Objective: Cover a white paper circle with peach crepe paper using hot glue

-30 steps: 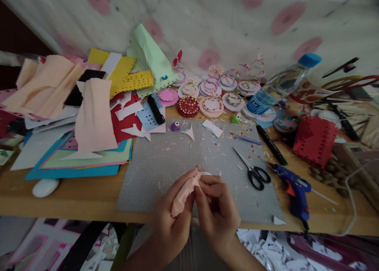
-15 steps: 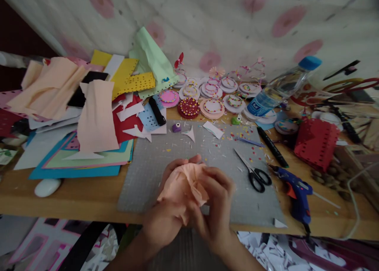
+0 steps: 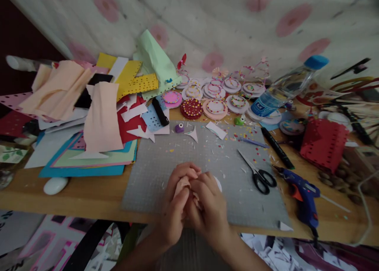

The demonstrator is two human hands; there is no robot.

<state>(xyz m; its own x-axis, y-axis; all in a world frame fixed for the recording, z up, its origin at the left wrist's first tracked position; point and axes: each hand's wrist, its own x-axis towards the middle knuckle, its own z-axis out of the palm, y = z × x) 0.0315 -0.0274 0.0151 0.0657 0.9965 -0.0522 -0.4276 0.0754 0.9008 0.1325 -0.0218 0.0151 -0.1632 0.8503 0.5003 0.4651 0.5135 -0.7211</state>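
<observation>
— Where are the two hands?

— Low in the middle, pressed together over the near part of the grey cutting mat (image 3: 177, 152). The left hand (image 3: 174, 210) and the right hand (image 3: 209, 208) are both curled tight, fingers folded in towards each other.

— Holding anything?

— Yes, the peach paper (image 3: 181, 184). It is bunched up between the two palms, and only a small fold shows between the left fingers (the rest is hidden inside the grip). Both hands are closed on it, just above the mat.

— What lies around them?

— To the right, on the mat, black-handled scissors (image 3: 259, 176) with their tips pointing up and left. Just beyond the mat's right edge lies a blue glue gun (image 3: 302, 190), and a black marker (image 3: 277, 143) sits slantwise above it. Further back a water bottle (image 3: 284, 90) with a blue cap leans over.

— And on the left?

— A stack of coloured sheets (image 3: 89, 162) with a long peach sheet (image 3: 102, 117) draped on top, touching the mat's left edge. A white oval object (image 3: 55, 185) rests on the bare worktop (image 3: 77, 202) near the front.

— Behind the mat?

— A cluster of decorated paper discs (image 3: 192, 108), with a purple punch (image 3: 179, 128) and a green punch (image 3: 238, 121) near the mat's far edge. Tiny coloured dots are scattered over the mat.
</observation>
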